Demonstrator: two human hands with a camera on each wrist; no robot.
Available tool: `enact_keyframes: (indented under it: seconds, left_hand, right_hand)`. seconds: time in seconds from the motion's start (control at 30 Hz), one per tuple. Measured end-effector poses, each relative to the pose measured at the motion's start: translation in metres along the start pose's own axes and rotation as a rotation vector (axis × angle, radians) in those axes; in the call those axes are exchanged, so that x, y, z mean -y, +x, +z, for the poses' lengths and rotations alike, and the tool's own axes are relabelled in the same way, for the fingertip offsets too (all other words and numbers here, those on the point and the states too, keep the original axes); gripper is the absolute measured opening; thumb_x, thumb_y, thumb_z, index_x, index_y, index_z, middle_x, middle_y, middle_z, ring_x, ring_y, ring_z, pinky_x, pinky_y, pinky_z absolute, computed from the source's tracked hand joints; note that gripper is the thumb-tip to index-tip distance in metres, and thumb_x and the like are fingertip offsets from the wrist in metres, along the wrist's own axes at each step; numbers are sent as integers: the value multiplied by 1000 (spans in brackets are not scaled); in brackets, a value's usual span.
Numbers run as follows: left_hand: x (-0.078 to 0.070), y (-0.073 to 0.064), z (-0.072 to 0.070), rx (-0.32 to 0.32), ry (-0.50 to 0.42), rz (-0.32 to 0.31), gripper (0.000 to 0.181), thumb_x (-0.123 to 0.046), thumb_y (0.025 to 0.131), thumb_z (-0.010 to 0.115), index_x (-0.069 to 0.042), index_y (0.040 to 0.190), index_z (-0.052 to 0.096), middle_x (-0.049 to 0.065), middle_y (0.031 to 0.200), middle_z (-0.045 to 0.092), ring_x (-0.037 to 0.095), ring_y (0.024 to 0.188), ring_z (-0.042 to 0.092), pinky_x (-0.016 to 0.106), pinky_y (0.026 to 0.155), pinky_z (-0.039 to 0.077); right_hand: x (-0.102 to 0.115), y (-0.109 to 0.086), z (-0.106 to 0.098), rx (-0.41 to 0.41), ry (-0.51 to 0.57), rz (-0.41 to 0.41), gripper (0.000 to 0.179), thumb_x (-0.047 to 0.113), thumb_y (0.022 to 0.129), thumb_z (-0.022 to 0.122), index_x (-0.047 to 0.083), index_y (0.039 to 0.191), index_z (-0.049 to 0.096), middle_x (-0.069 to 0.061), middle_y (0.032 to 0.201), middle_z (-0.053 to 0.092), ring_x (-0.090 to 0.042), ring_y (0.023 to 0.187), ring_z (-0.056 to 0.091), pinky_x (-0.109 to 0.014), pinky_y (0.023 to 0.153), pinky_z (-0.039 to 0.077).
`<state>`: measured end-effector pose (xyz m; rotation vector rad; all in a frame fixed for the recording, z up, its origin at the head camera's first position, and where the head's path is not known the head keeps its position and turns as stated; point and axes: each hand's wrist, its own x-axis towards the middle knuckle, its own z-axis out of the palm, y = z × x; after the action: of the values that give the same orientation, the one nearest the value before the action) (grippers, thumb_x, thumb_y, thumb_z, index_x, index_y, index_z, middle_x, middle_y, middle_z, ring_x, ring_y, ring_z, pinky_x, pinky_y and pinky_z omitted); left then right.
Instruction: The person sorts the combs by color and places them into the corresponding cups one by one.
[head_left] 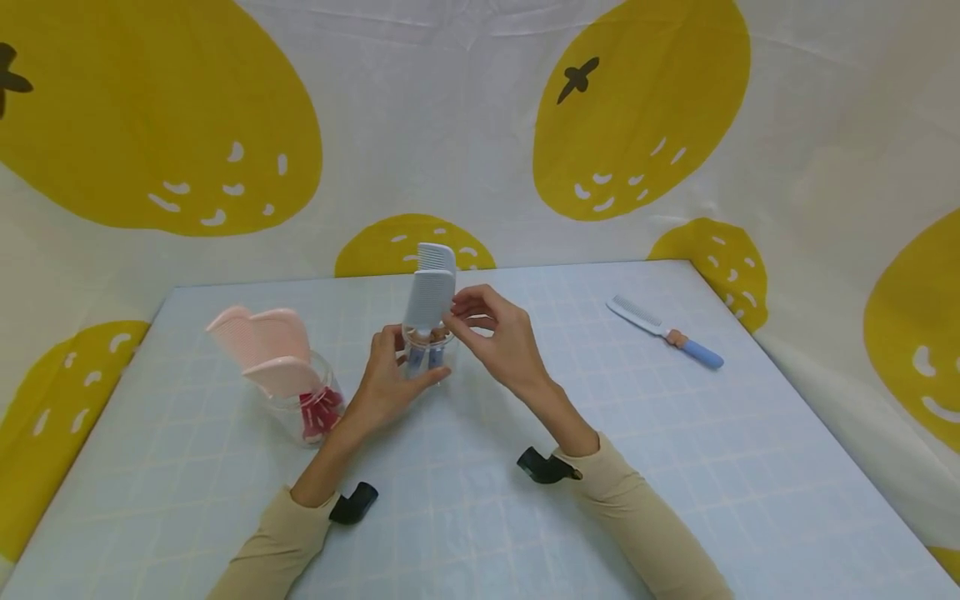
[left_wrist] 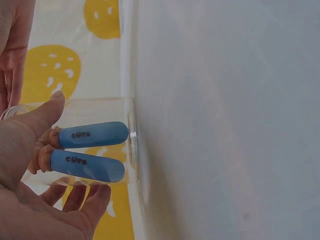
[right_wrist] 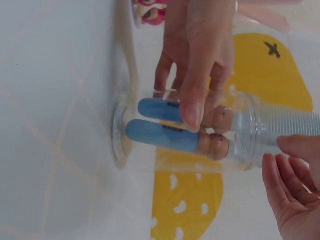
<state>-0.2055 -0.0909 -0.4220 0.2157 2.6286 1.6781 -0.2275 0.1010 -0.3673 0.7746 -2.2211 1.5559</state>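
Note:
My left hand [head_left: 390, 379] grips a clear jar [right_wrist: 240, 160], thumb on one side and fingers round the other. Two pale blue combs stand in it, heads up: the front comb [head_left: 430, 300] and, higher behind it, the back comb [head_left: 437, 257]. Their blue handles [left_wrist: 92, 135] with brown bear-like figures are inside the jar. Just above the rim, my right hand [head_left: 498, 337] pinches the edge of a comb between thumb and fingertips, its other fingers loosely bent. Left of my left hand is another clear jar [head_left: 288, 412] holding several pink combs [head_left: 281, 333] with dark pink handles.
A third light blue comb [head_left: 637, 312] with a blue handle lies on the table at the right. A pale blue checked cloth [head_left: 480, 517] covers the table. Behind it hangs a white curtain [head_left: 435, 108] with large yellow fruit shapes.

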Motion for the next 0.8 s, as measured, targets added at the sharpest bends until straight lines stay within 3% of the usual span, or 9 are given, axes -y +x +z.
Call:
enact_keyframes:
  seconds: [0.23, 0.5, 0.8]
  left_hand:
    - [-2, -1, 1, 0, 6, -18, 85, -25, 88, 84, -6, 149, 28, 18, 143, 34, 36, 133, 38, 55, 118, 35]
    - [-3, -1, 1, -5, 6, -47, 84, -28, 89, 83, -9, 148, 28, 16, 145, 33, 35, 135, 38, 54, 118, 34]
    - [-1, 1, 2, 10, -16, -46, 83, -25, 89, 83, -7, 148, 27, 17, 145, 32, 35, 135, 37, 54, 119, 33]
  right_hand:
    - [-3, -6, -13, 1, -27, 20, 27, -1, 93, 73, -6, 118, 64, -20, 110, 69, -31, 101, 69, -45, 90, 60]
    - [19, -13, -39, -11, -53, 57, 23, -6, 94, 69, -13, 115, 62, -26, 109, 67, -37, 102, 67, -51, 93, 57]
    - [1, -16, -66, -54, -71, 94, 24, -3, 95, 70, -13, 116, 62, -25, 111, 66, -35, 105, 65, -49, 96, 55]
